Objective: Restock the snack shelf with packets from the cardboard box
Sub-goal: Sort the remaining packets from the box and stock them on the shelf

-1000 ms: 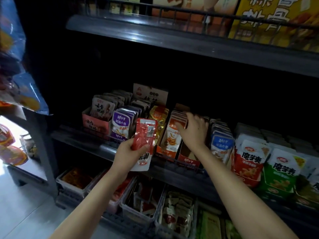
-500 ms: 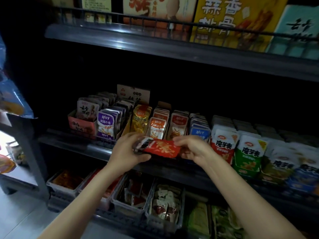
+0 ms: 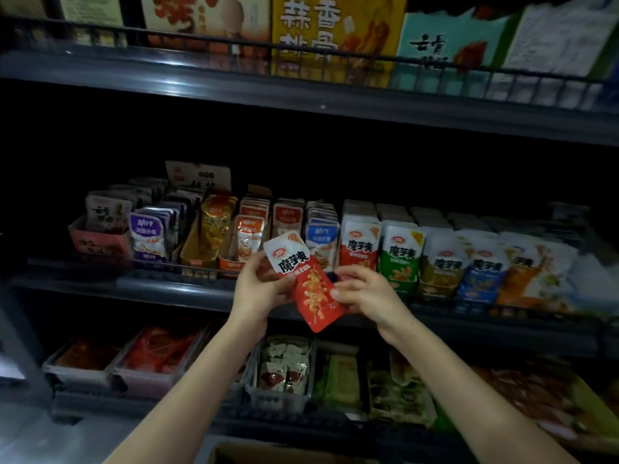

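Observation:
A red and white snack packet (image 3: 306,283) is held in front of the middle shelf (image 3: 167,289), tilted with its white top up and to the left. My left hand (image 3: 256,289) grips its left edge and my right hand (image 3: 363,293) pinches its right edge. Behind it on the shelf stand rows of upright packets, among them a matching red and white row (image 3: 358,244). The open cardboard box (image 3: 268,453) shows only its top rim at the bottom edge of the view.
Green (image 3: 400,259), yellow and blue packet rows continue to the right. Purple packets (image 3: 149,234) and a pink display carton (image 3: 100,242) stand at the left. Clear bins (image 3: 281,373) fill the lower shelf. Large boxes (image 3: 335,31) stand behind a wire rail on the upper shelf.
The packet has turned from lying sideways to nearly upright, printed front toward me. Both hands stay on it and have shifted a little to the right along the shelf.

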`<state>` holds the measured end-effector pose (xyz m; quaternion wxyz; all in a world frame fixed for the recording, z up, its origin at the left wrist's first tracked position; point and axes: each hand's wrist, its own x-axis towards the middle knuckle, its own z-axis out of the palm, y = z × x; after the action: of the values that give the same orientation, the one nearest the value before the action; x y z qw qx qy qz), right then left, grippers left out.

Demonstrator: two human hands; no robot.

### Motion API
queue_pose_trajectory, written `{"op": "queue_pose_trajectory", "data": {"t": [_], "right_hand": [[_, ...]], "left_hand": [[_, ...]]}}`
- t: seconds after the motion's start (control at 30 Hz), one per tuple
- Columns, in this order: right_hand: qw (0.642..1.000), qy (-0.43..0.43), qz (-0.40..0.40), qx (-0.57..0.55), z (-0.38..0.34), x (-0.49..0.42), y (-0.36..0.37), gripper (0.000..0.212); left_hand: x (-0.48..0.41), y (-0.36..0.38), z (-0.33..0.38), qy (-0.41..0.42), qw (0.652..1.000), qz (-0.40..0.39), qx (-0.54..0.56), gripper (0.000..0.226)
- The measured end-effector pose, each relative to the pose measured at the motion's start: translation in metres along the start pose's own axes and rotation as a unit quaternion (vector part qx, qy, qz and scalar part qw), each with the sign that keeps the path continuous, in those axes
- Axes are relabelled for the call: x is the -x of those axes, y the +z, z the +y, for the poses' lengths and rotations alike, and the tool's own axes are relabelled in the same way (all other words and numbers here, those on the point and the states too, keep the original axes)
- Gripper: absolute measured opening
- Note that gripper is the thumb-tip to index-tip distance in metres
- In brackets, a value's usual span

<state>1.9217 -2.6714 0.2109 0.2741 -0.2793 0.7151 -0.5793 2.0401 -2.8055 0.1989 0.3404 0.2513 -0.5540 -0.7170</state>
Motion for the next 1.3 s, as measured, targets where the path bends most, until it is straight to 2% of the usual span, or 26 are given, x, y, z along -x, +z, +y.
{"op": "queue_pose_trajectory", "data": {"t": [0.2,0.27,0.33,0.4,0.47,0.57,0.73,0.9,0.97,1.1,1.17,1.2,1.3], "right_hand": [[0.989,-0.134,0.022,0.063,-0.012,0.011,-0.039,0.058],[0.985,-0.147,0.015,0.089,-0.008,0.013,-0.051,0.055],[0.98,-0.15,0.027,0.127,-0.001,0.013,-0.064,0.045],[0.972,-0.161,0.076,0.153,0.003,0.01,-0.08,0.037],[0.956,-0.196,0.153,0.154,0.002,0.004,-0.096,0.035],[0.929,-0.275,0.217,0.121,-0.011,-0.015,-0.112,0.024],[0.916,-0.308,0.234,0.107,-0.017,-0.053,-0.102,0.02],[0.905,-0.301,0.22,0.205,0.004,-0.076,-0.091,0.022],[0.897,-0.303,0.215,0.238,0.006,-0.081,-0.091,0.023],[0.897,-0.278,0.148,0.311,0.0,-0.096,-0.088,0.03],[0.871,-0.254,0.12,0.404,0.0,-0.105,-0.082,0.033],[0.849,-0.251,0.132,0.447,0.001,-0.107,-0.079,0.033],[0.75,-0.307,0.245,0.532,0.009,-0.11,-0.074,0.04]], "left_hand": [[0.016,0.04,0.003,0.051,0.974,-0.153,-0.157,0.048],[0.019,0.054,0.0,0.048,0.963,-0.195,-0.18,0.047],[0.019,0.064,-0.006,0.047,0.957,-0.204,-0.199,0.043],[0.014,0.068,-0.014,0.051,0.96,-0.178,-0.212,0.036],[0.002,0.067,-0.023,0.067,0.959,-0.112,-0.252,0.028],[-0.016,0.061,-0.034,0.099,0.933,0.004,-0.347,0.024],[-0.041,0.066,-0.052,0.155,0.864,0.067,-0.474,0.031],[-0.064,0.075,-0.07,0.2,0.805,0.094,-0.551,0.043],[-0.07,0.077,-0.078,0.199,0.8,0.094,-0.558,0.047],[-0.074,0.081,-0.09,0.189,0.82,0.092,-0.532,0.042],[-0.074,0.08,-0.095,0.192,0.831,0.092,-0.514,0.038],[-0.074,0.08,-0.096,0.193,0.835,0.093,-0.507,0.037],[-0.075,0.079,-0.097,0.192,0.84,0.097,-0.498,0.037]]}}
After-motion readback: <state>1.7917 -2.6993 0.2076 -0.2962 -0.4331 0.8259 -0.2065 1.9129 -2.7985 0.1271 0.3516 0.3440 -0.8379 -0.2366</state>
